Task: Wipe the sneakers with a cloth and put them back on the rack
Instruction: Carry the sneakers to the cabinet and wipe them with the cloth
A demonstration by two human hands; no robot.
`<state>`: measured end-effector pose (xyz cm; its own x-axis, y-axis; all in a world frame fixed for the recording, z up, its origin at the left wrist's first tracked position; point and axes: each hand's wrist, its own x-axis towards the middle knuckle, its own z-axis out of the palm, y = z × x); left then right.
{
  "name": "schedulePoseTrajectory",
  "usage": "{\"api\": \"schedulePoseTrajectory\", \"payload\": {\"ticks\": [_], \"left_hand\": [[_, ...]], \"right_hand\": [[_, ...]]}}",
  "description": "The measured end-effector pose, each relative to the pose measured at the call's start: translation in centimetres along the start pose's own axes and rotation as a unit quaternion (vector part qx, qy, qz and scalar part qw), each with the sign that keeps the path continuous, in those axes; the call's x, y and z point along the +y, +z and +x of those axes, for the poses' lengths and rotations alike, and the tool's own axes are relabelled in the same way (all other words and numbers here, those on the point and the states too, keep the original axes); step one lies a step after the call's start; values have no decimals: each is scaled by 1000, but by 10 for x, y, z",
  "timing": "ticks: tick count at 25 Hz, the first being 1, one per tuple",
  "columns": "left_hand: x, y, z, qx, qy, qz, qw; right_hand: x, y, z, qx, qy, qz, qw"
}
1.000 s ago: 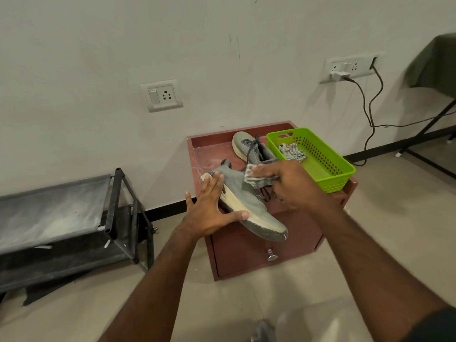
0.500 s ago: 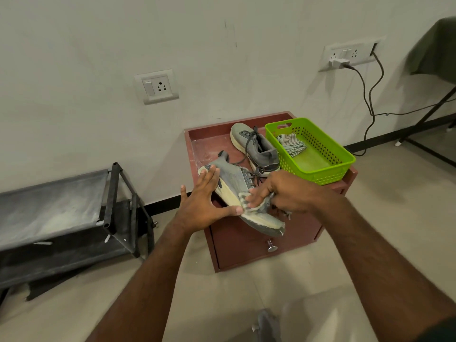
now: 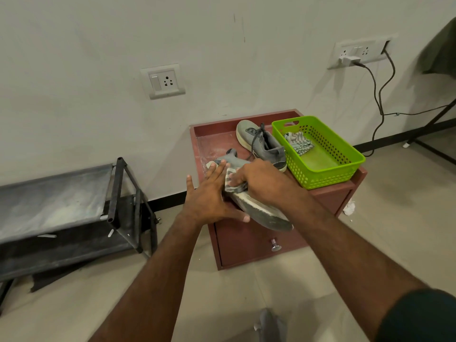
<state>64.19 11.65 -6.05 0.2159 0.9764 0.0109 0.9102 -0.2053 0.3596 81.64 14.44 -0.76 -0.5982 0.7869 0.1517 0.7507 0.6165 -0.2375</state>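
1. Your left hand, fingers flat, steadies the grey fabric sneaker tilted on the red-brown wooden worktop; keep it firm.
2. Your right hand grips the striped grey cloth against the upper; rub heel to toe.
3. The dusty black metal rack waits left.

**Cloth on a tilted sneaker at the red cabinet**

The left hand lies flat, fingers straight, against the near grey sneaker, which is tipped on its side at the front edge of the red cabinet. The right hand presses a striped cloth onto that shoe's upper. A 2nd grey sneaker stands upright behind, touching a green basket that holds another striped cloth. A dusty black rack stands to the left against the wall.
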Motion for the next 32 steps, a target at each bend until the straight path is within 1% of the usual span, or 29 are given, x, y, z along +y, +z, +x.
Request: {"api": "schedulePoseTrajectory", "payload": {"ticks": [1,3,5,8,10,12,14,17,19,21,23,25,28,30,32], "left_hand": [[0,0,1,0,-3,21,1000],[0,1,3,-1,-5,49,999],[2,1,4,5,-6,52,999],[2,1,1,6,-8,41,999],[1,0,0,5,-8,44,999],[2,1,0,9,-10,43,999],[1,1,-1,14,-15,43,999],[-4,-2,-2,20,-33,43,998],[-7,-2,-4,30,-54,46,997],[-5,5,-6,49,-61,57,995],[1,12,-11,52,-37,33,997],[0,12,-17,47,14,24,998],[-7,1,-20,39,84,20,995],[-7,-1,-14,46,103,-13,994],[-4,1,-10,46,102,-16,994]], "right_hand": [[-1,-4,-6,-15,-16,2,1000],[-1,-14,-26,-32,-45,50,997],[2,-23,-48,-43,-40,114,992],[16,-30,-88,-20,31,233,972],[26,-34,-111,12,89,276,957],[27,-30,-123,65,137,278,949],[13,-18,-126,126,147,275,942],[-14,1,-129,146,96,255,951],[-20,9,-123,173,53,226,957],[-16,12,-106,200,31,188,961],[-10,13,-90,194,50,177,964],[1,12,-85,181,68,202,960],[15,12,-92,129,36,225,965],[16,11,-93,105,27,241,964],[12,12,-89,103,23,248,963]]}}
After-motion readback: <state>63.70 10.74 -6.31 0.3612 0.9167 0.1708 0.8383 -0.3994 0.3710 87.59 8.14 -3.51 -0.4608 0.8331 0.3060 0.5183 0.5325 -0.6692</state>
